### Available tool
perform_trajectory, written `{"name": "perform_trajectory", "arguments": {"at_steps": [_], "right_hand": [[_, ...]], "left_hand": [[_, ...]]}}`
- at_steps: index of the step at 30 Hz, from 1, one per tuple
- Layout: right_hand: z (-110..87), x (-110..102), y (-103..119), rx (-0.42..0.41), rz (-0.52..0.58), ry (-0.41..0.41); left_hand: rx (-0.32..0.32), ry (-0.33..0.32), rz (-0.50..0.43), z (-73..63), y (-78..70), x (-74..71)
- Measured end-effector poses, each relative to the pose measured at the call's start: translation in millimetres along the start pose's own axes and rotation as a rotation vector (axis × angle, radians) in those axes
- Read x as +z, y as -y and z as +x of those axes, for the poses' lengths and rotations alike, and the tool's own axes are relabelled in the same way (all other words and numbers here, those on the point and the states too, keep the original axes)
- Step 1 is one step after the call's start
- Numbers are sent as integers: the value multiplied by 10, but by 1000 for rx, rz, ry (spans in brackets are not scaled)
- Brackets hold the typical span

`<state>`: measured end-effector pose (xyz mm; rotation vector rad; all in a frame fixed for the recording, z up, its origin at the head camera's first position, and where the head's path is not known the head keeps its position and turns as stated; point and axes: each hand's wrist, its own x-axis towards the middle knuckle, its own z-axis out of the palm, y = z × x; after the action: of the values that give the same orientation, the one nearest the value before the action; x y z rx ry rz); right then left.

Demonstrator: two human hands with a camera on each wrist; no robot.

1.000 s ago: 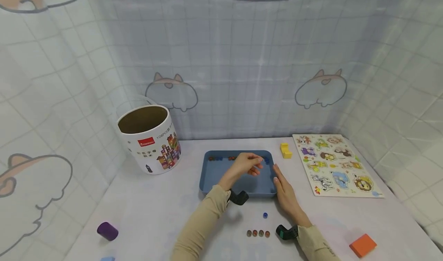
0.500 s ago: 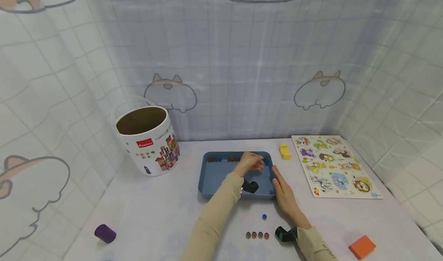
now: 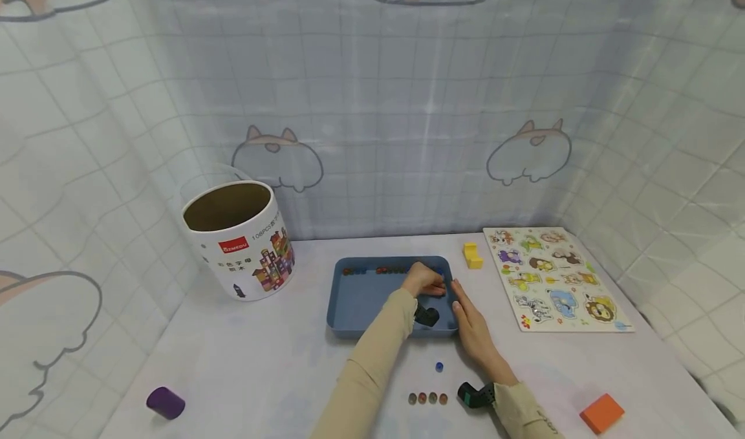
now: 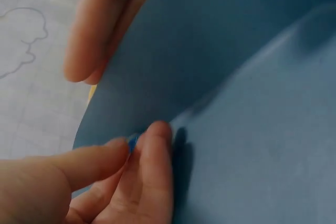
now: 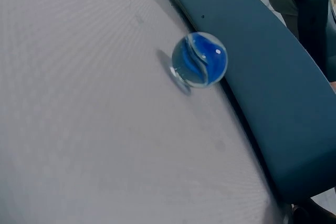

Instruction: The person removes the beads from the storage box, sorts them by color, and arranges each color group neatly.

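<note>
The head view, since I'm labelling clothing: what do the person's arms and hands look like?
The left sleeve and right sleeve are long and beige; the right one bears dark lettering, too small to read. The left wrist camera and right wrist camera are black and angular, the right one showing a green patch. The left hand and right hand wear no gloves.

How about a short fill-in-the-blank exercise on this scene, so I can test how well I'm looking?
1. The left hand pinches a small thing coloured ____.
2. In the head view, the white bucket stands to the ____ of the tray.
3. On the table, a row of ____ small round pieces lies nearer the person than the tray.
4. The block at the head view's lower right is ____.

Missing words: blue; left; four; orange.
</note>
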<state>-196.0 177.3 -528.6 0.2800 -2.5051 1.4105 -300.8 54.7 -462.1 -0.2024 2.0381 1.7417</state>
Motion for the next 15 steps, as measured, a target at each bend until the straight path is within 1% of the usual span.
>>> {"name": "perform_trajectory", "arguments": {"at_steps": [3, 7, 12, 15], "right_hand": [[-5, 11, 13, 4, 3, -1], [7, -1, 39, 7, -4, 4], [-5, -2, 51, 20, -19, 13], [-14, 2, 51, 22, -17, 6]], "left_hand": [[-13, 47, -30, 3, 19, -37], [2, 100, -62, -16, 2, -98], [46, 148, -60, -97, -17, -177], [88, 200, -49, -170, -42, -229]]}}
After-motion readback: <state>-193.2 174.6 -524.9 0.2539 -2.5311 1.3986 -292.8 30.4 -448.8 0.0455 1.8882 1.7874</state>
